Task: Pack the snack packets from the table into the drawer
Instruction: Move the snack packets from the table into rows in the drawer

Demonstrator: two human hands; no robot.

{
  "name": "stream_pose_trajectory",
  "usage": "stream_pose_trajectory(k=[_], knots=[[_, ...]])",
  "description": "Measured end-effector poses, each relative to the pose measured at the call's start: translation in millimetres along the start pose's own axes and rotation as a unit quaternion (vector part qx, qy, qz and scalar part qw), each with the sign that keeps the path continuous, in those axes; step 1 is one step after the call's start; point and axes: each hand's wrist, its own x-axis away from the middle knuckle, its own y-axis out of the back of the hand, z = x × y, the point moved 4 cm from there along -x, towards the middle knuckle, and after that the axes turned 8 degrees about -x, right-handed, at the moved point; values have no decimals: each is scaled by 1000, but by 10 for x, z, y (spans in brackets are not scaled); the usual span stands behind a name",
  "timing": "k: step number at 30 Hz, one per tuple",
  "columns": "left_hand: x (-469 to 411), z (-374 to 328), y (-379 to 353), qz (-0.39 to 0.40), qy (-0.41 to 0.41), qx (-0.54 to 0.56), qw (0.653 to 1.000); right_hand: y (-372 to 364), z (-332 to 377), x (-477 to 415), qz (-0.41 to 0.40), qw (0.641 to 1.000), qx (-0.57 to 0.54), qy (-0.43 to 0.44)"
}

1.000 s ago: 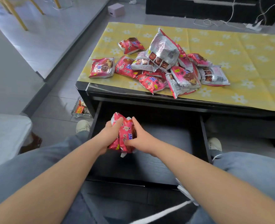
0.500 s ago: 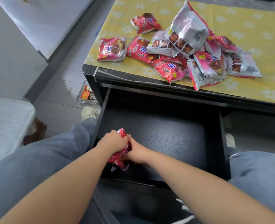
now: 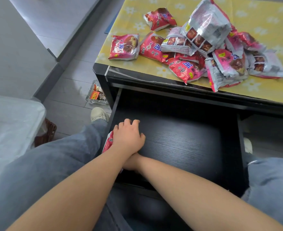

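Packets (image 3: 108, 141) are being pushed into the near left corner of the drawer (image 3: 187, 144). The left hand (image 3: 128, 136) is lying flat on them, fingers curled loosely together. The right hand (image 3: 131, 163) is hiding under the left wrist, so I cannot tell its fingers. Pressing them flat against the side wall is saving room for the pile (image 3: 202, 47) on the table (image 3: 262, 90).

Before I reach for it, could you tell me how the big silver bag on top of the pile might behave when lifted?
The big silver bag looks crinkled and puffy, so probably floppy and light for its size. It leans on the red packets, so lifting it may shift them. Its foil seems glossy, perhaps slippery.
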Motion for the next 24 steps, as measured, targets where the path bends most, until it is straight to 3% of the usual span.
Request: stream_pose_trajectory(k=[4, 7, 10, 17, 21, 24], knots=[[-5, 6, 58, -11, 8, 21, 1000, 155, 67, 113, -53, 996, -57, 42], [-19, -11, 158, -28, 14, 51, 998, 358, 5, 209, -101, 989, -102, 24], [-24, -75, 273, -38, 18, 80, 996, 681, -149, 428, -156, 984, -89, -20], [-110, -586, 750, -111, -50, 130, 984, 1494, -253, 1128, -302, 953, 11, 3], [-211, -869, 997, -142, -88, 149, 975, 1962, -156, 1490, -385, 916, 106, 40], [-324, -1059, 1184, -164, -111, 155, 968, 2392, -81, 1797, -511, 831, 207, 77]])
